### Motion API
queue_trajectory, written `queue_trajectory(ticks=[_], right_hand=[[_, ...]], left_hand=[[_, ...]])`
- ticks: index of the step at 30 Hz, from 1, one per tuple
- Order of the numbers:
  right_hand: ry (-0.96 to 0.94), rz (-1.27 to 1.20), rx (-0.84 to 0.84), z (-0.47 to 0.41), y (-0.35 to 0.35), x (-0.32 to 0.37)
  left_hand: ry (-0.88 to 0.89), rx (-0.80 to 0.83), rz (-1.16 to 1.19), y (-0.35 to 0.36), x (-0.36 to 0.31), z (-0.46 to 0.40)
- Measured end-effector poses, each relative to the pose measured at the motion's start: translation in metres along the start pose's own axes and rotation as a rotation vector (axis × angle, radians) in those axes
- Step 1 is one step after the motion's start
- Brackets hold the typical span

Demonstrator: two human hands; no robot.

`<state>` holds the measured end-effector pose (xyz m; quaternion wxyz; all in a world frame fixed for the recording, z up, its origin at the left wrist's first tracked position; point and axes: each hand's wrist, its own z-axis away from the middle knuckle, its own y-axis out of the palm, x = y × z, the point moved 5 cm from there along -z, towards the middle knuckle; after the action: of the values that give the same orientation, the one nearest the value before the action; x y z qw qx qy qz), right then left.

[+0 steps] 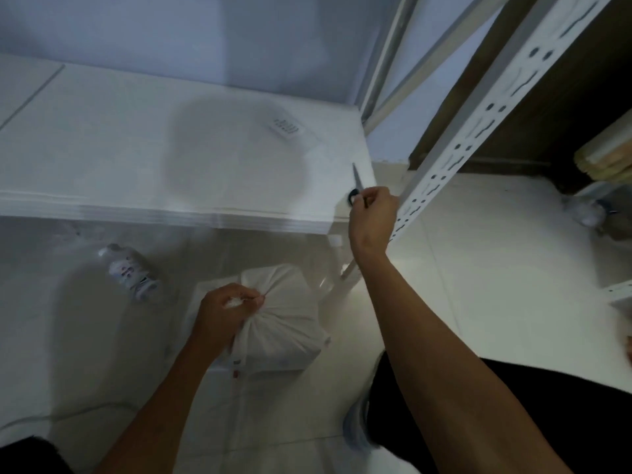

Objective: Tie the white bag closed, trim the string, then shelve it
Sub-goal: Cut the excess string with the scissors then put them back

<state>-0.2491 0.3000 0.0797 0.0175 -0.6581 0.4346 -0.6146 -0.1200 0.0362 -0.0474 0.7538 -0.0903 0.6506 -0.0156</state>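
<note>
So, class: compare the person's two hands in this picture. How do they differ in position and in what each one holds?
The left hand is low, near the floor, while the right hand is raised at the edge of the white table. The left hand grips the gathered neck of the white bag; the right hand holds scissors, blades pointing up and away. Both hands are bare and closed around something.

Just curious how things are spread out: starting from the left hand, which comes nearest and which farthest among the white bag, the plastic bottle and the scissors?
1. White bag: its gathered neck is in the left hand.
2. Plastic bottle: on the floor, to the left.
3. Scissors: up at the table's corner, in the right hand.
</note>
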Motion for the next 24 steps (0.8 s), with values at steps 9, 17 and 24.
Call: queue_trajectory(ticks=[9,17,24], right_hand=[[0.083,0.386,0.275,-0.033,0.011,-0.007],[0.074,0.462,0.373,-0.046,0.007,0.008],[0.311,-0.309,0.477,0.031,-0.004,-0.002]], left_hand=[[0.083,-0.005,-0.008,0.004,0.004,-0.006],[0.074,-0.033,0.002,0.002,0.0,-0.004],[0.065,-0.066,-0.051,-0.002,-0.01,0.004]])
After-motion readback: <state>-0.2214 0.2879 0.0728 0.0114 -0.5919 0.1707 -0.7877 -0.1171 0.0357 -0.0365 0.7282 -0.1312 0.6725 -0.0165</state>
